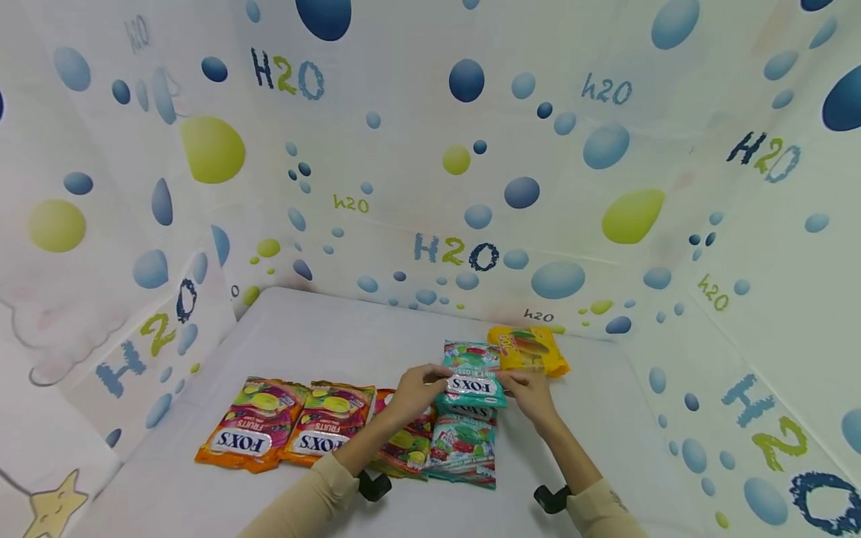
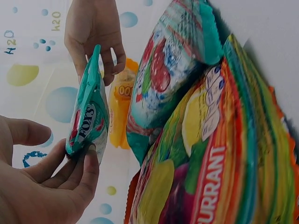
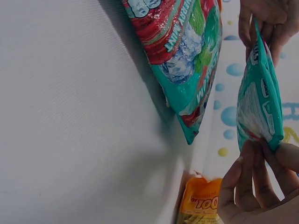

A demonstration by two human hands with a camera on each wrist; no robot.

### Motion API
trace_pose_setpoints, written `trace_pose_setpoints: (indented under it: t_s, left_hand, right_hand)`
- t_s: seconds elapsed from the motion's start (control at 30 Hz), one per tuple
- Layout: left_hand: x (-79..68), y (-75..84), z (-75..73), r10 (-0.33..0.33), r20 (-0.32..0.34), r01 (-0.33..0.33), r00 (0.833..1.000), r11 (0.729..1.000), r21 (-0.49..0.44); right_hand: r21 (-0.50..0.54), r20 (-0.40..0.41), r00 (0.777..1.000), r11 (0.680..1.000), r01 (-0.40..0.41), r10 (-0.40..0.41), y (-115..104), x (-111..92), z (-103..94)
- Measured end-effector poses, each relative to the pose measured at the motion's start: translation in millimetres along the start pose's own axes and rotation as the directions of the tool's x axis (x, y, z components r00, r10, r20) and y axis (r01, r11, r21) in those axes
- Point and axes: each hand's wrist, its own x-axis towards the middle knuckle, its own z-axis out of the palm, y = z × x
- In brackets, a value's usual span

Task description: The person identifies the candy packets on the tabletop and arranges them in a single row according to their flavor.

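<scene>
Between my two hands is a teal Fox's candy bag (image 1: 473,366), raised above the table with its lettering upside down in the head view. My left hand (image 1: 418,390) holds its left edge; in the left wrist view its fingers (image 2: 86,175) are at the bag's edge and the thumb stands apart from it. My right hand (image 1: 534,400) pinches the opposite edge, thumb and fingertips on the wrapper in the right wrist view. Just below lies another teal cherry mint bag (image 1: 464,450), partly covered by the held one in the head view.
Left of the teal bags, a row of orange-and-purple Fox's fruit bags (image 1: 250,422) lies on the white table (image 1: 323,329); my left forearm crosses over one. A yellow mango candy bag (image 1: 545,351) lies behind my right hand. Patterned sheets (image 1: 403,149) enclose the back and sides.
</scene>
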Motion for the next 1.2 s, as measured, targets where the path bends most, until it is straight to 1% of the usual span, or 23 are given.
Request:
trace_pose_setpoints:
  t_s: [0.17,0.4,0.57,0.67,0.8,0.87,1.03,1.2]
  left_hand:
    - [-1.8,3.0,2.9,0.009,0.021,-0.009,1.0,1.0,0.007]
    - [-5.3,5.2,11.4,0.026,0.064,-0.026,0.998,1.0,-0.005]
    - [-6.9,6.6,17.6,0.004,0.088,-0.002,0.996,1.0,-0.021]
    - [-8.2,6.8,20.8,-0.027,0.106,0.03,0.994,0.999,-0.03]
    - [-10.6,8.7,25.4,-0.041,0.12,0.045,0.992,0.999,-0.028]
    - [-11.9,9.9,27.9,-0.025,0.122,0.027,0.992,0.999,-0.022]
    - [-14.1,13.1,34.2,-0.015,0.124,0.015,0.992,1.0,0.002]
    - [-16.5,15.8,39.9,-0.023,0.14,0.024,0.99,1.0,-0.002]
  right_hand:
    - [-0.015,-0.006,1.0,1.0,-0.008,0.008,0,-7,-5.3]
    - [-0.059,-0.022,1.0,0.998,-0.006,0.005,8,-16,-13.1]
    - [-0.059,-0.039,0.998,0.997,-0.046,0.043,13,-24,-19.4]
    - [-0.061,-0.048,0.997,0.996,-0.07,0.067,16,-27,-22.4]
    - [-0.055,-0.063,0.994,0.994,-0.09,0.087,20,-31,-26.2]
    - [-0.051,-0.072,0.993,0.994,-0.093,0.089,21,-33,-27.8]
    - [-0.066,-0.071,0.994,0.994,-0.09,0.086,23,-40,-32.2]
    - [-0.094,-0.082,0.994,0.992,-0.086,0.078,25,-48,-38.2]
